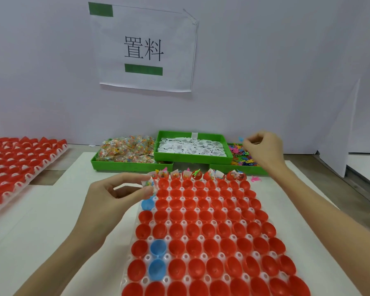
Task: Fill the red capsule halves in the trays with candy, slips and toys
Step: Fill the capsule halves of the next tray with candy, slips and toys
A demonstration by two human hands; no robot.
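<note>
Red capsule halves (209,229) open upward, left hand (115,195) pinching candy packet (148,183)

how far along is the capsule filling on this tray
Early. Only the far row of red capsule halves looks filled, with packets and toys showing. The left hand pinches a candy packet at the second row's left end; the right hand picks over the toy tray. All nearer rows look empty.

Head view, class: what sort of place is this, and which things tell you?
Probably a hand-packing station in a small factory or workshop. A printed wall sign marks it, green bins hold sorted supplies, and a tray of red capsule halves awaits filling.
</note>
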